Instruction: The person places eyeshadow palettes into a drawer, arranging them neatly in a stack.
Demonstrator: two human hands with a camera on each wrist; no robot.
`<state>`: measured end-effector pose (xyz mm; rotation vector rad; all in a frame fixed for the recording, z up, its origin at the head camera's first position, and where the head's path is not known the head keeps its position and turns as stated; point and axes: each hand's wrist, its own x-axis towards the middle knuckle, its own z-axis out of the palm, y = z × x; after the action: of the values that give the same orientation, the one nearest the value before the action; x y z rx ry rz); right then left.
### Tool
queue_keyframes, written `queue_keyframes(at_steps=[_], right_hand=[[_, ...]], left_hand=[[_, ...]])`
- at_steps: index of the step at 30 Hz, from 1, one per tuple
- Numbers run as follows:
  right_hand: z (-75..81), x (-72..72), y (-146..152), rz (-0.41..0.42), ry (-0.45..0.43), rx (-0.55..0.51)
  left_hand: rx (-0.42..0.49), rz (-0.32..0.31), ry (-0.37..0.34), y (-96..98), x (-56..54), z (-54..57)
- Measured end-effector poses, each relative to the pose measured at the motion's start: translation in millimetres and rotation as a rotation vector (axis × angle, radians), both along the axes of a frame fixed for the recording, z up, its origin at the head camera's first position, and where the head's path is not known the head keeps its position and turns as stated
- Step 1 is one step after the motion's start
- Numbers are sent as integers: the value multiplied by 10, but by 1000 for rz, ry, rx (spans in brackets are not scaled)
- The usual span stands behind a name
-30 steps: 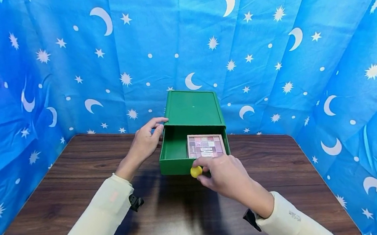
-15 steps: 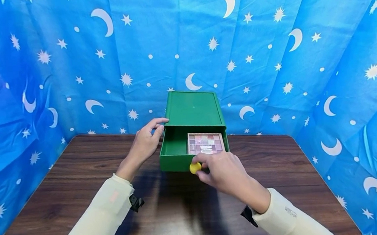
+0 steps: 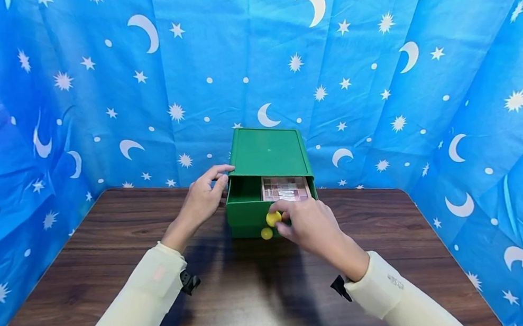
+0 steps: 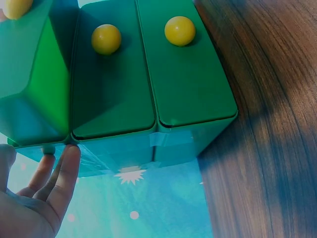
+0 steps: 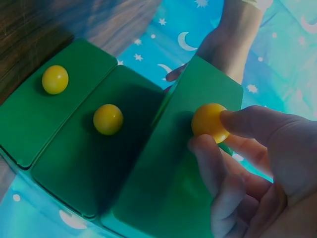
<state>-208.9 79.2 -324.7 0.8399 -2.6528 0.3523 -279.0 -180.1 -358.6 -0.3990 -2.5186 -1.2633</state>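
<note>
A green drawer cabinet [image 3: 270, 151] stands on the table with its top drawer [image 3: 245, 213] partly pulled out. Inside the drawer, on the right side, lies an eyeshadow palette [image 3: 284, 187] with a grid of pinkish shades; its far part is hidden under the cabinet's top. My right hand [image 3: 311, 221] pinches the yellow round knob [image 5: 208, 121] of this drawer between thumb and fingers. At the cabinet's left side, my left hand [image 3: 202, 197] touches the upper edge with extended fingers. In the left wrist view, those fingertips [image 4: 72, 153] press the side wall near the open drawer.
Below the pulled drawer are two shut drawers with yellow knobs, the middle knob [image 4: 106, 39] and the bottom knob [image 4: 180, 30]. The dark wood table [image 3: 252, 302] reaches back to a blue curtain [image 3: 212, 56] with moons and stars.
The top drawer has slid back into the cabinet with my right hand on its knob, covering more of the palette. A lower yellow knob has come into view. My left hand stays in place.
</note>
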Motion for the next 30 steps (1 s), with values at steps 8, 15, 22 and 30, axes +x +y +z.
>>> queue_keyframes(at_steps=[8, 15, 22, 30], right_hand=[[13, -139, -38, -24, -11, -15], [-21, -261, -66, -42, 4, -37], [-61, -403, -85, -87, 26, -59], [-111, -515, -105, -122, 51, -84]], left_hand=[[3, 0, 1, -7, 4, 1], [5, 1, 2, -1, 8, 2], [6, 6, 28, 24, -3, 3], [19, 2, 33, 54, -14, -24]])
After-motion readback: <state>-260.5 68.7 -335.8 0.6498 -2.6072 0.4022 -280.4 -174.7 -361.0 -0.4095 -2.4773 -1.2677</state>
